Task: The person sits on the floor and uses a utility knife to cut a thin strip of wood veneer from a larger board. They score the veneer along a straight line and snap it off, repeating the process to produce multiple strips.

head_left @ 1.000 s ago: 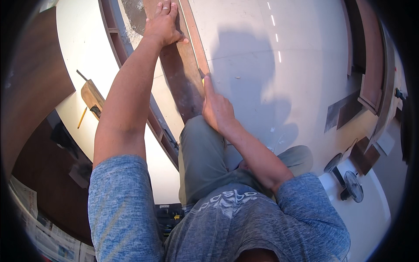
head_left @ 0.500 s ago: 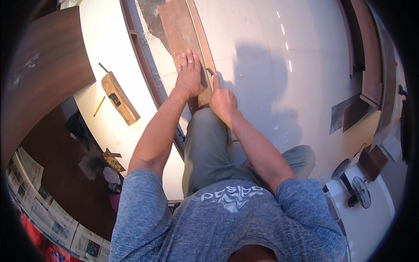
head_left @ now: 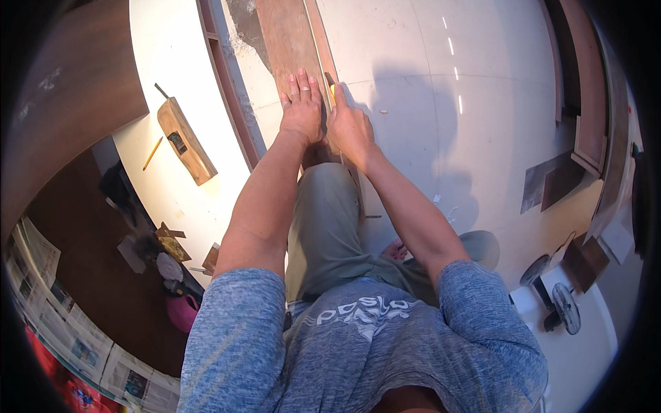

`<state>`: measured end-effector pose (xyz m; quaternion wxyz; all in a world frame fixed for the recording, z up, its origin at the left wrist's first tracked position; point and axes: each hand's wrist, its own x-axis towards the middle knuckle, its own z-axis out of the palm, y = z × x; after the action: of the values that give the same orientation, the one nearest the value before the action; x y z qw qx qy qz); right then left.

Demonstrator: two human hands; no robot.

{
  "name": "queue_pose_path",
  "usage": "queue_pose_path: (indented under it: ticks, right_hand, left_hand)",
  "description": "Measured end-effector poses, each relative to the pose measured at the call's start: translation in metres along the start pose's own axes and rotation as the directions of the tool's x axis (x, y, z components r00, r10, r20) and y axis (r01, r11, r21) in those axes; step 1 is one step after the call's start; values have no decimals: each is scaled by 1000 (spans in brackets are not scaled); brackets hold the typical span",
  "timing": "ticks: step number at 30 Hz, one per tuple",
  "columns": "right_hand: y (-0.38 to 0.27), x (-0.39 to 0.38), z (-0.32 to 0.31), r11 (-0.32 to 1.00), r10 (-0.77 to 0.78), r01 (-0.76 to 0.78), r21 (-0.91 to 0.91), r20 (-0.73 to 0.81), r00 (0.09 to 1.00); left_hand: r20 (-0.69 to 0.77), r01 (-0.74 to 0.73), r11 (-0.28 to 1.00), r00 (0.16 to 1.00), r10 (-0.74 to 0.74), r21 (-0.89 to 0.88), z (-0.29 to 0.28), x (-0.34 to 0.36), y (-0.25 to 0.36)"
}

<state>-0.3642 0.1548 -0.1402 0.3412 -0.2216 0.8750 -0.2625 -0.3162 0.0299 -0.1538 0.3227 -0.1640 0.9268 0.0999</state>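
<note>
My left hand (head_left: 301,111) lies flat with fingers stretched out on a long brown wooden board (head_left: 286,34), pressing on it near my knee. Just to its right, my right hand (head_left: 351,134) is closed round a slim tool with a yellow body (head_left: 332,94) and a dark front end, apparently a utility knife. Its index finger stretches along the tool. The dark end points away from me, at a narrow reddish wooden strip (head_left: 319,31) beside the board's right edge. My right palm and fingers hide most of the handle, and the exact contact point is too small to tell.
On the pale surface at left lie a wooden hand plane (head_left: 184,141), a yellow pencil (head_left: 153,154) and a small wooden tool (head_left: 171,241). A dark brown panel (head_left: 69,76) stands at far left. Wooden frames (head_left: 589,76) and a small fan (head_left: 566,308) are at right.
My right hand has slid forward along the board's edge with the tool, and its yellow body now shows. The left hand stays flat on the board. My view has shifted slightly.
</note>
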Motion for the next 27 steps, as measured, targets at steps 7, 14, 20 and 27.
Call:
queue_pose_path:
  ticks: [7,14,20,27]
  right_hand:
    - [-11,16,-3,999,39,-39,-13,52,998]
    - [-26,18,-2,993,107,-104,-48,66,992]
    - [-9,-15,12,998,14,-13,-62,23,1000]
    - [5,-64,20,993,65,-55,-101,96,993]
  left_hand:
    - [-32,-12,1000,999,12,3,5,4,-3]
    - [-101,-27,1000,994,27,5,18,9,-7]
    - [-150,-21,998,988,30,58,29,12,-10]
    - [-51,-15,998,999,18,60,0,-2,0]
